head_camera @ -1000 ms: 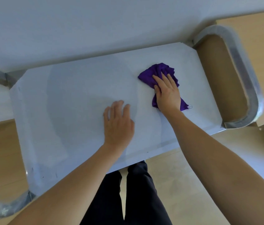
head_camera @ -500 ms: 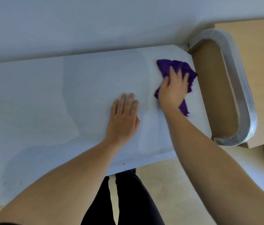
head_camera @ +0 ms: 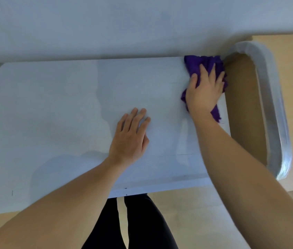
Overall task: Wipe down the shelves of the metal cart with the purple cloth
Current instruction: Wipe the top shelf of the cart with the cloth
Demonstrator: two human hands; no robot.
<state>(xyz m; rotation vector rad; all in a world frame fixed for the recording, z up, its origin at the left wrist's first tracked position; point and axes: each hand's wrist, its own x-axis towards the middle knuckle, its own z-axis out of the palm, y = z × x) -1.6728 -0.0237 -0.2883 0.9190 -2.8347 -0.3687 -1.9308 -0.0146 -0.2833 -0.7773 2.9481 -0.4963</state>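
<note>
Cloth point(head_camera: 196, 64): one, at shelf point(head_camera: 52, 114) far-right corner beside handle point(head_camera: 275, 105); our right hand point(head_camera: 203, 92) presses it open-palmed; left hand point(head_camera: 129, 139) flat mid-shelf.

crumpled purple cloth point(head_camera: 198, 64) lies at the metal cart shelf's point(head_camera: 70, 108) far right corner.

purple cloth point(head_camera: 200, 66) partly under right hand point(head_camera: 203, 92), shelf point(head_camera: 52, 105) cut off left

No readable text, labels or numbers anywhere.
</note>
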